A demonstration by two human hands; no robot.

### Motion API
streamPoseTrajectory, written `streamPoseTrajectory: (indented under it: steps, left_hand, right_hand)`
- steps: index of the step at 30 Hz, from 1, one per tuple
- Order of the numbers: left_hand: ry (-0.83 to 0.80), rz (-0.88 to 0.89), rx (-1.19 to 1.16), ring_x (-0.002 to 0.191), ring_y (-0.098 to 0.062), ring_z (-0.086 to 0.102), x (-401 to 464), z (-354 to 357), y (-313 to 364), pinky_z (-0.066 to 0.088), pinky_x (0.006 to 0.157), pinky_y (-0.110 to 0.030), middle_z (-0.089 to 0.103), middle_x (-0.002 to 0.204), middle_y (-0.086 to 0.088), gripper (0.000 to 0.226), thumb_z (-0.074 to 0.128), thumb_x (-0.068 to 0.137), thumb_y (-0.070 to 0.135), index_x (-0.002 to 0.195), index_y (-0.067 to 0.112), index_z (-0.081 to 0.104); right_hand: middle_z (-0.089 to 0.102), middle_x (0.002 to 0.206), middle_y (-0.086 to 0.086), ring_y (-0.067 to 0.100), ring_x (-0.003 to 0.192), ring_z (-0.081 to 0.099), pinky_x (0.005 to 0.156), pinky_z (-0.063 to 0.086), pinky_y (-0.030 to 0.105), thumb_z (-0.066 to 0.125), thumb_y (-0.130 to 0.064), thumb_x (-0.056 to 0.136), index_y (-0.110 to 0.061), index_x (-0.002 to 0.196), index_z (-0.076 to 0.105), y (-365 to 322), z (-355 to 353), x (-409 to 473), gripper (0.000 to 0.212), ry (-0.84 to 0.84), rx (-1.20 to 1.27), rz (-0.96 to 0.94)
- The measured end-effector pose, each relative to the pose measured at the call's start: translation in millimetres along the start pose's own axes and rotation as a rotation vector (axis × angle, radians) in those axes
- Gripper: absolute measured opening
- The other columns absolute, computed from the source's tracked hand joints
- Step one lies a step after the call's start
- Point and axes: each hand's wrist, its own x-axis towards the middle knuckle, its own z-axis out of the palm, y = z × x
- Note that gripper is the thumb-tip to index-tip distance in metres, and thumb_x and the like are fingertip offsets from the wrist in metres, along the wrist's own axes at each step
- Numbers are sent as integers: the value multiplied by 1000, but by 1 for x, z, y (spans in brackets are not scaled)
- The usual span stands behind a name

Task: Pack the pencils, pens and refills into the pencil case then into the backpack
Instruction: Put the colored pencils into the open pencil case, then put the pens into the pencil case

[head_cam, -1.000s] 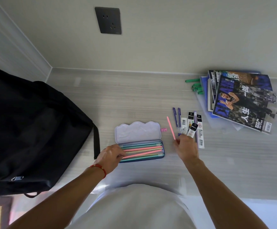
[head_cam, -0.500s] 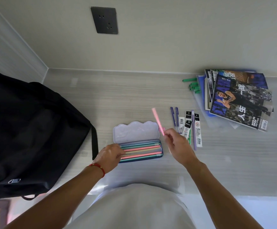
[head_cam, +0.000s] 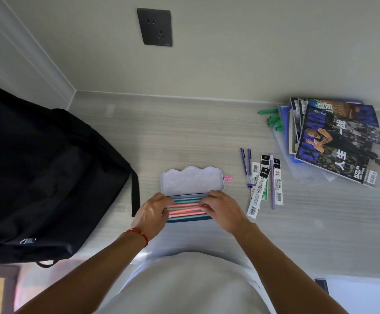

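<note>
Head view: pink pencil (head_cam: 185,205) carried a second ago now in pencil case (head_cam: 191,180); both hands' fingers (head_cam: 203,206) press pencils flat; pens (head_cam: 245,165), refills (head_cam: 258,196) remain on worktop (head_cam: 184,132)

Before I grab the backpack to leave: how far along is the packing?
Partly done. Several coloured pencils already lie in the open pencil case. Both hands are at it now: the left hand and right hand rest their fingers on the pencils. Still left: the purple pens and packaged refills lie on the desk beside the case, the lid is up, and the case isn't in the backpack.
</note>
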Motion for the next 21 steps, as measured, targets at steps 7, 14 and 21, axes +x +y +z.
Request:
streamPoseTrajectory:
  steps: [7, 14, 21]
  left_hand:
    - [-30, 41, 61, 102, -19, 65, 1, 4, 4, 57, 88, -33, 67, 115, -3, 20, 62, 94, 14, 109, 16, 75]
    - [-30, 48, 57, 95, -20, 66, 6, 2, 7, 59, 83, -36, 67, 108, -2, 20, 61, 92, 11, 106, 16, 74]
    - [-19, 61, 44, 93, -21, 66, 19, 3, 24, 60, 80, -35, 64, 110, -1, 23, 56, 93, 10, 111, 15, 70]
  right_hand:
    - [67, 91, 5, 25, 87, 61, 77, 52, 38, 67, -14, 94, -11, 96, 73, 10, -4, -10, 7, 224, 73, 85]
    - [67, 103, 21, 42, 98, 61, 87, 52, 51, 65, 3, 88, -2, 106, 71, 67, -31, -42, 20, 558, 68, 708]
    - [61, 114, 27, 45, 103, 61, 87, 49, 49, 56, -13, 100, 5, 115, 57, 92, -38, -50, 23, 383, 71, 1057]
